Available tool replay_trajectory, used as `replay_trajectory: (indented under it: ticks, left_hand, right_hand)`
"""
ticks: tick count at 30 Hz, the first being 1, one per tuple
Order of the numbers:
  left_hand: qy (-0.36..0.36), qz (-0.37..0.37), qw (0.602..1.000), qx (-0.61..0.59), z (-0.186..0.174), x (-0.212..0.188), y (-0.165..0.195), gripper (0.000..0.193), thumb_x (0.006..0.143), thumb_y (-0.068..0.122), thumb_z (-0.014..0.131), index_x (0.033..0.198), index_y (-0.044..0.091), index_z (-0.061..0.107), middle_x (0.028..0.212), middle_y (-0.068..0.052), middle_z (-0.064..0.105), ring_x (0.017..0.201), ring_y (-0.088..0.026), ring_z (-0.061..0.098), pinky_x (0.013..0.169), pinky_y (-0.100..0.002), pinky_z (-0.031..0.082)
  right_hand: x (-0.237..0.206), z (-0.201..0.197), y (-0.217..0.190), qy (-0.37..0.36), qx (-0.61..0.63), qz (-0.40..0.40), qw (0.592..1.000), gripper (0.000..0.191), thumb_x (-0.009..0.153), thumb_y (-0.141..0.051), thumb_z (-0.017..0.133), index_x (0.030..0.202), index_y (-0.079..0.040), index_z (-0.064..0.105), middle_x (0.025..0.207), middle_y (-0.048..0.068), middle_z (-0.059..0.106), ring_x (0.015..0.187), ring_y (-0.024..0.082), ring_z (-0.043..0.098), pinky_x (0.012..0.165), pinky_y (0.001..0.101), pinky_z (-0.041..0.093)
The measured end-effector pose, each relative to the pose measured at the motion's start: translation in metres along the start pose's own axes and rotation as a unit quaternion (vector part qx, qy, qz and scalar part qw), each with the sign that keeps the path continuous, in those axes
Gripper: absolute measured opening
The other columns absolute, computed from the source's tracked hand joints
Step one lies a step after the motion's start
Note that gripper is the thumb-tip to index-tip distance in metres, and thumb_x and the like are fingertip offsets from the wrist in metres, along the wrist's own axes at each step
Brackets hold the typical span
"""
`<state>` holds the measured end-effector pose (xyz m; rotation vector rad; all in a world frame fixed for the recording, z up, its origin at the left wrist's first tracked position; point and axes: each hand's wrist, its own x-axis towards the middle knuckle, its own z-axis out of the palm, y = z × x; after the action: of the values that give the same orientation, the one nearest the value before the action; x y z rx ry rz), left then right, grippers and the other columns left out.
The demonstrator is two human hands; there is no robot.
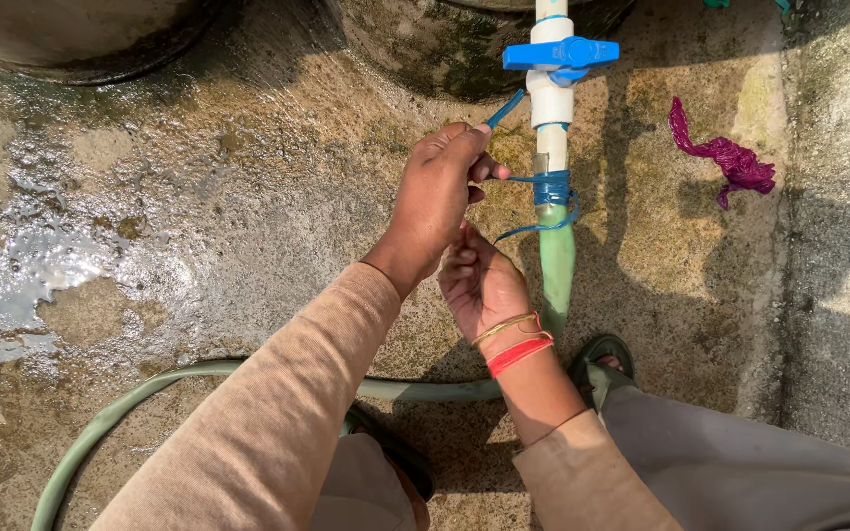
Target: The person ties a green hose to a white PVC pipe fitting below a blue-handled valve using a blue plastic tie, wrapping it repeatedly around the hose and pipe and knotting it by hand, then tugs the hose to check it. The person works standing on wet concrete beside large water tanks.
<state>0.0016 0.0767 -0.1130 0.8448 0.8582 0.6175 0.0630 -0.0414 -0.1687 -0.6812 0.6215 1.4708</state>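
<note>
Item: hose-to-pipe joint, being bound.

- Left hand [437, 197] — fingers pinched closed on one end of a blue strap [551, 189], that end drawn up and to the left toward the valve.
- Right hand [479, 285] — curled just below the left; a second loop of the strap trails toward it, but whether the fingers actually grip it cannot be told. Thin bangles and a red band [516, 354] at the wrist.
- Blue strap — wound in several turns around the top of the green hose [557, 265], where it slips over the white pipe [551, 108].
- Blue lever valve [561, 53] — on the pipe above the wrap, untouched.
- Green hose — hangs from the joint, then curves across the wet concrete floor [150, 246] past the person's sandalled foot [602, 356].
- Magenta rag [725, 155] — well apart, on the right.

Step judged: tightening the binding, turns in place, ends not yet secured. Next move calls for steady tension on both ends while a knot is formed — slack would let the turns loosen.
</note>
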Motion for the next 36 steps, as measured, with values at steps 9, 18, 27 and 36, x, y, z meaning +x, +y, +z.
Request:
replay_trajectory:
  ticks: [9, 18, 27, 36]
  left_hand:
    - [0.016, -0.013, 0.998, 0.061, -0.002, 0.006, 0.002, 0.029, 0.097, 0.029, 0.053, 0.075, 0.011, 0.054, 0.071, 0.001, 0.059, 0.079, -0.012, 0.073, 0.059, -0.029, 0.049]
    - [0.013, -0.007, 0.996, 0.092, 0.002, 0.004, 0.006, 0.029, 0.095, 0.029, 0.055, 0.075, 0.009, 0.058, 0.07, 0.0, 0.062, 0.077, -0.011, 0.073, 0.059, -0.03, 0.05]
    - [-0.024, 0.078, 0.992, 0.1, 0.006, 0.007, -0.003, 0.036, 0.1, 0.028, 0.054, 0.072, 0.005, 0.057, 0.069, -0.004, 0.061, 0.072, -0.015, 0.068, 0.071, -0.031, 0.052]
    - [-0.025, 0.133, 0.98, 0.147, 0.002, 0.004, -0.007, 0.041, 0.104, 0.031, 0.052, 0.071, 0.006, 0.054, 0.068, -0.003, 0.057, 0.07, -0.015, 0.067, 0.07, -0.032, 0.052]
  right_hand:
    - [-0.07, -0.05, 0.015, 0.175, -0.511, -0.536, 0.649, 0.031, 0.095, -0.023, 0.081, 0.104, -0.002, 0.061, 0.076, -0.002, 0.047, 0.066, 0.006, 0.041, 0.057, 0.0227, 0.035]
    - [-0.073, 0.011, -0.1, 0.101, -0.675, -0.399, 0.612, 0.025, 0.097, -0.023, 0.071, 0.105, 0.0, 0.075, 0.087, -0.003, 0.074, 0.075, 0.002, 0.065, 0.069, 0.0199, 0.052]
    - [-0.126, 0.105, -0.176, 0.213, -0.836, -0.097, 0.497, 0.041, 0.099, -0.034, 0.07, 0.094, 0.006, 0.07, 0.076, 0.009, 0.062, 0.069, 0.016, 0.058, 0.063, 0.0307, 0.049]
    - [-0.105, 0.117, -0.151, -0.069, -0.616, -0.209, 0.757, 0.028, 0.108, -0.025, 0.055, 0.09, -0.005, 0.063, 0.102, 0.012, 0.074, 0.093, 0.015, 0.064, 0.094, 0.0313, 0.053]
